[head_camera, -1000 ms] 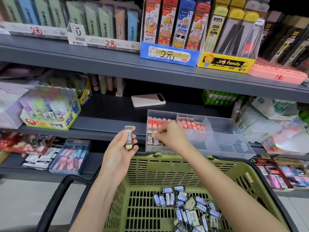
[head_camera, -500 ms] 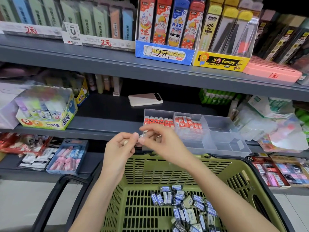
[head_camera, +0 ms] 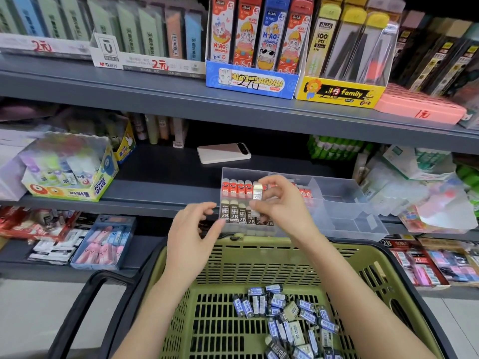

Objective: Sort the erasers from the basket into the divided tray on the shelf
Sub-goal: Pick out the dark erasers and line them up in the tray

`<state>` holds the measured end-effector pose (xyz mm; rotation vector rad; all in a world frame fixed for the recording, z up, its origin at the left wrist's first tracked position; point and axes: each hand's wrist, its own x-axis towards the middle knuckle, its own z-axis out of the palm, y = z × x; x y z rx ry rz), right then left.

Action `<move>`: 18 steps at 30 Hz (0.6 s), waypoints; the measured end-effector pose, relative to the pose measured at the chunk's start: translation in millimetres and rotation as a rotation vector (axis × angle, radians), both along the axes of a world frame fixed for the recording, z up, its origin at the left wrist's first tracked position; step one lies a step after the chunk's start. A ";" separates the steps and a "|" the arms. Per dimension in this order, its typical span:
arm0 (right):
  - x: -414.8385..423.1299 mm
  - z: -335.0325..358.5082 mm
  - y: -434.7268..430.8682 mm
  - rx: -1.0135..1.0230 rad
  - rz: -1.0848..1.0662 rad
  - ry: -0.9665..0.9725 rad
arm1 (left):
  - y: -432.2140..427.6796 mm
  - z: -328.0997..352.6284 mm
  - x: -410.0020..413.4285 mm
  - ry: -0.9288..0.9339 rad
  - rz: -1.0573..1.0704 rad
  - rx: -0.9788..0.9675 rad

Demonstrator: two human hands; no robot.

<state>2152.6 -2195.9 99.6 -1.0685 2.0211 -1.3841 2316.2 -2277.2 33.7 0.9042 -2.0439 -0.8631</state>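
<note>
Passed from the left hand [head_camera: 191, 234], now released and empty, the eraser [head_camera: 257, 196] stands pinched in the right hand [head_camera: 281, 204] over the divided tray's [head_camera: 347, 200] left compartment, just above the 2B row [head_camera: 242, 216]; many more wait in the basket [head_camera: 259, 248]

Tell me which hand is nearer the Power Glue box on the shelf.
Left. The left hand is right of the glue box, by the near-left corner of the tray; the right hand is farther right, over the tray, pinching an eraser.
</note>
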 end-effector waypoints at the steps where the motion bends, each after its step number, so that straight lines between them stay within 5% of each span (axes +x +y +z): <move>1: -2.2 -2.4 -4.9 0.032 -0.033 0.010 | 0.2 -1.7 -1.1 -0.083 -0.005 -0.105; 14: 15.0 -23.5 -20.2 0.325 -0.083 0.756 | 3.2 -11.0 -3.8 -0.251 -0.078 -0.228; 18: 12.5 -22.3 -17.1 0.335 -0.045 0.692 | 3.7 -11.9 -2.8 -0.236 -0.077 -0.231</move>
